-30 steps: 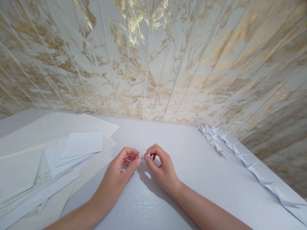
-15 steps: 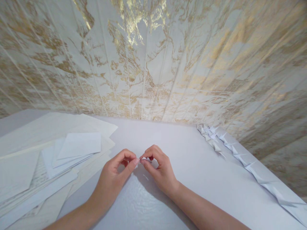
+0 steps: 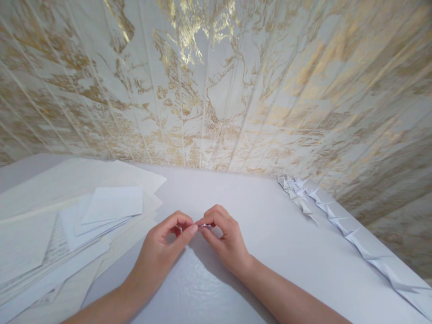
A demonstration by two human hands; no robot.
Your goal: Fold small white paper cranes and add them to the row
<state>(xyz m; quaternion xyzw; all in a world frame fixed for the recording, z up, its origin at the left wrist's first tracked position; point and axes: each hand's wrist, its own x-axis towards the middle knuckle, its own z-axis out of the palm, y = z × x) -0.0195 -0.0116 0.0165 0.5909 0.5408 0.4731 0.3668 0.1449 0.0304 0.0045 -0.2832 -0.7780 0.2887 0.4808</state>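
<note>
- A tiny folded paper piece [image 3: 202, 226] is held above the middle of the tabletop [image 3: 256, 225], toward its near edge.
- The left hand [image 3: 167, 247] and right hand [image 3: 224, 238] both pinch it, fingertips meeting.
- Loose paper sheets [image 3: 111, 204] are stacked toward the left edge.
- Folded paper units [image 3: 303, 198] line the right edge.

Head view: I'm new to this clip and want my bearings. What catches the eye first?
The gold-veined wall fills the upper half. At the centre of the table, the left hand and right hand pinch a tiny white paper piece together. A row of folded paper pieces runs along the right edge, and loose paper sheets lie stacked at left.
</note>
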